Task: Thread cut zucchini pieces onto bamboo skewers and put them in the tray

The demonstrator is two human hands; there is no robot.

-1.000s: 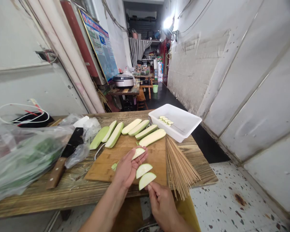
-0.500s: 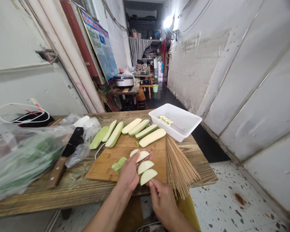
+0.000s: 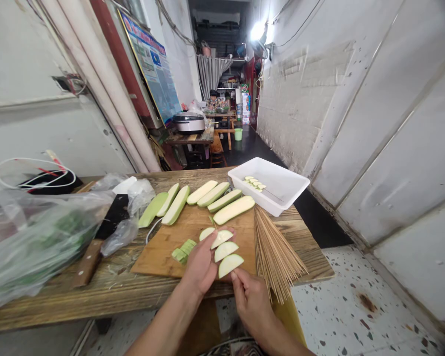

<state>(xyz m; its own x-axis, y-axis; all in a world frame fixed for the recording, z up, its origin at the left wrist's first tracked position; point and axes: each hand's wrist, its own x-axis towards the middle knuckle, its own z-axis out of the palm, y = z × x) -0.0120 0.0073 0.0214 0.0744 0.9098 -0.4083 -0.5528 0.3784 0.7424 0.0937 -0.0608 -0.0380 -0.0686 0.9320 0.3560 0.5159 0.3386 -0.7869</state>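
Observation:
My left hand (image 3: 200,264) is closed round the upper part of a row of pale half-moon zucchini slices (image 3: 230,265). Its fingers lie behind the slices. At the row's lower end, my right hand (image 3: 252,296) pinches what seems to be the end of a bamboo skewer, mostly hidden by slices and fingers. Both hands are over the near edge of the wooden cutting board (image 3: 154,257). Left of them, a small stack of cut green slices (image 3: 184,251) lies on the board. Zucchini halves (image 3: 233,209) are lined up along the board's far side.
To the right, a fan of bamboo skewers (image 3: 278,257) overhangs the table edge. Behind it, a white tray (image 3: 285,174) holds one skewer of slices (image 3: 254,183). A cleaver (image 3: 90,259) and plastic bags (image 3: 48,242) occupy the left. One person sits far back.
The row of slices and both hands have shifted slightly up and to the right. Both hands keep their hold, and the things on the table stay put.

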